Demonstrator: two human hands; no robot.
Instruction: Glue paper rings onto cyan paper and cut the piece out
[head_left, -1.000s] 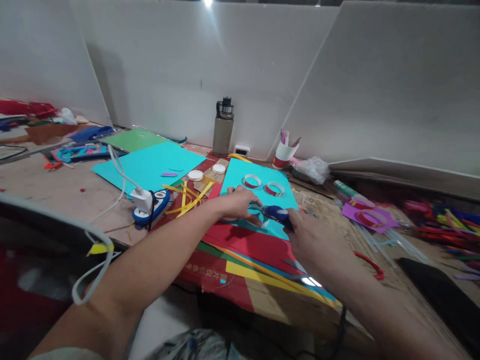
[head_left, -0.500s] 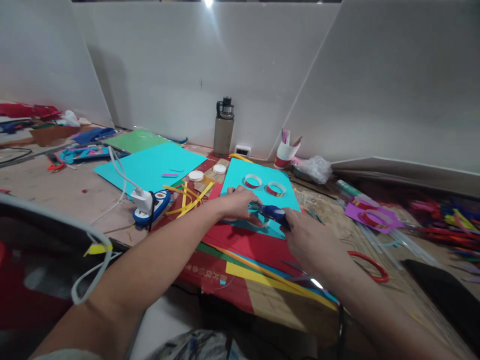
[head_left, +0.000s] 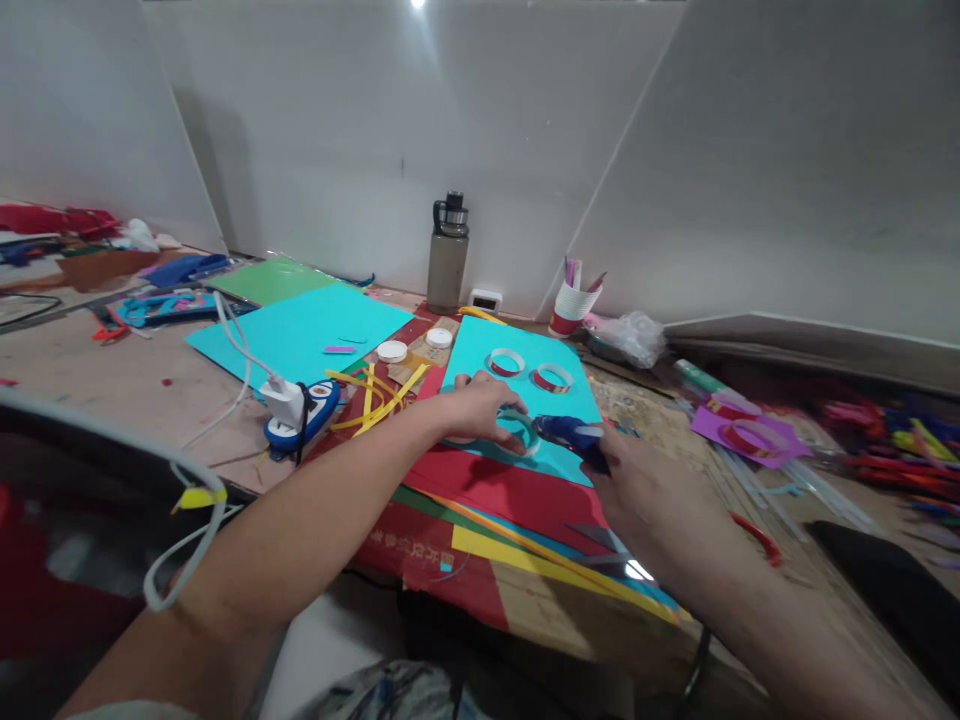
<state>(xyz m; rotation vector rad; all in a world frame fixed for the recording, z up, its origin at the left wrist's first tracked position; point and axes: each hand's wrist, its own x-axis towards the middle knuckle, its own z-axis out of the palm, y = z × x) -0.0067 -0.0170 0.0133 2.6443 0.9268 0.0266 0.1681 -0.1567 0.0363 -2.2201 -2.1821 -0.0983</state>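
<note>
Taking the near paper ring (head_left: 533, 443) as landmark, it stands on the turquoise sheet (head_left: 480, 340), two other rings (head_left: 553, 378) beyond it; the left hand (head_left: 484, 408) is nearer, arched over its left side, fingers bent down at it, though whether pinching or only pressing I cannot tell; to its right the blue glue gun (head_left: 568, 432) lies roughly sideways, nozzle pointing at the rim, contact unclear; the right hand (head_left: 626, 465) is wrapped round its handle, forearm slanting in from the near right.
</note>
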